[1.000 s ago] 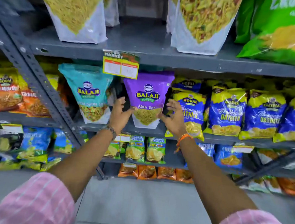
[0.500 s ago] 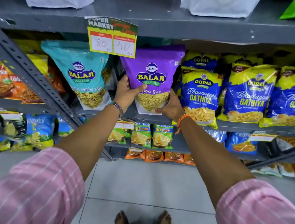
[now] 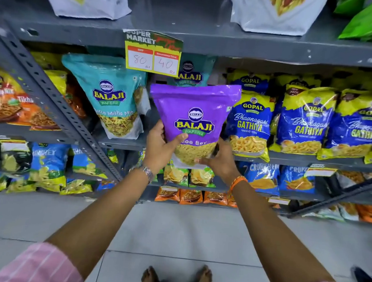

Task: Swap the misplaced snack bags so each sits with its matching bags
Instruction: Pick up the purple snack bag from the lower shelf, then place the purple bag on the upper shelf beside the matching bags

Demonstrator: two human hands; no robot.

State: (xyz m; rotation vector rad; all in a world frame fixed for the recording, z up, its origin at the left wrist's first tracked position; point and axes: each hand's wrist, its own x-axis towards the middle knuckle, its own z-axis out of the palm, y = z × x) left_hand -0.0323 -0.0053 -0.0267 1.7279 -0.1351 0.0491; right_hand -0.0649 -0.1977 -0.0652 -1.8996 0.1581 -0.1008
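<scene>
Purple Balaji bag (image 3: 194, 110), upright, clear window of yellow sev, both hands' fingers (image 3: 182, 138) clasping its base

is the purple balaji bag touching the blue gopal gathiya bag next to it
Cannot tell. In the head view the purple Balaji bag, held in both hands, overlaps the blue Gopal Gathiya bag; no gap or contact shows.

purple Balaji bag (image 3: 194, 119) upright, off the shelf, in front of a teal Balaji bag (image 3: 189, 74); second teal Balaji bag (image 3: 114, 97) upright to its left, blue Gopal bags (image 3: 252, 123) just right
</scene>
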